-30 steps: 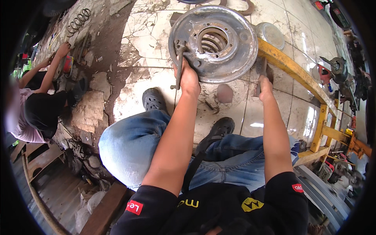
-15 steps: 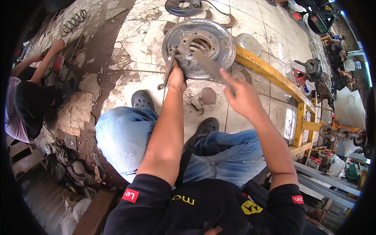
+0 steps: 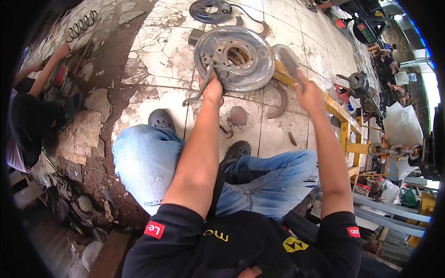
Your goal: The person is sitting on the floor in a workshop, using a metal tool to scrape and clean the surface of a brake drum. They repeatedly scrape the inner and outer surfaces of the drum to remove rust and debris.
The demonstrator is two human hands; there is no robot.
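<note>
Head view: the left hand (image 3: 212, 89) is clamped on the near rim of the one round metal brake plate (image 3: 235, 64), lying far centre on the tiled floor (image 3: 157, 41), and the right hand (image 3: 309, 95) is raised, clenched on one blurred hammer-like tool (image 3: 288, 62). A swing could glance off and strike the left hand's fingers, I judge, since they touch the plate. One curved brake shoe (image 3: 280, 103) lies just right.

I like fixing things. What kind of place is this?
Probably a vehicle repair workshop: a round grey metal brake plate on the cracked tile floor, coil springs, and a yellow steel frame.
</note>
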